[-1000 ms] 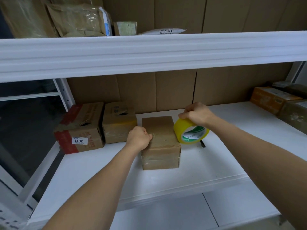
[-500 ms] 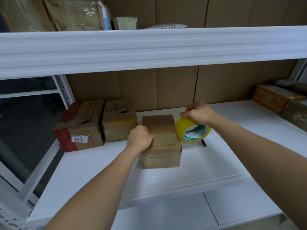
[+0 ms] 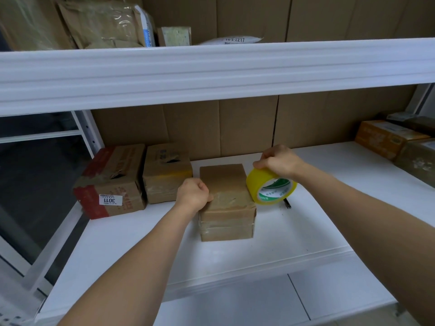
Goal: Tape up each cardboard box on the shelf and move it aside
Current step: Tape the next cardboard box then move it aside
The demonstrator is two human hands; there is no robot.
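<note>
Taping the middle cardboard box [image 3: 226,201], at the centre of the white shelf [image 3: 306,231]: a clear strip already lies across its top, and the step in hand reads as drawing that strip over toward the right edge

- Left hand [image 3: 194,192]: at 9 o'clock of the box, fingers curled into a fist, thumb side pressed against the top left edge where the tape end sits; whether it pinches the tape itself cannot be told; forearm reaches up from 7 o'clock
- Right hand [image 3: 277,161]: at 2 o'clock of the box, fingers curled over the rim of the yellow tape roll [image 3: 270,187], which is tilted and touches the box's right top corner; forearm comes in from 4 o'clock
- Next move, as a judgement: carry the roll down the right side, press the strip flat, cut it, then shift the box aside
- Two worn boxes [image 3: 141,180] stand at 9 o'clock, side by side, the outer one bearing a label "3011"
- A small dark object [image 3: 287,204] lies just below the roll, too small to name
</note>
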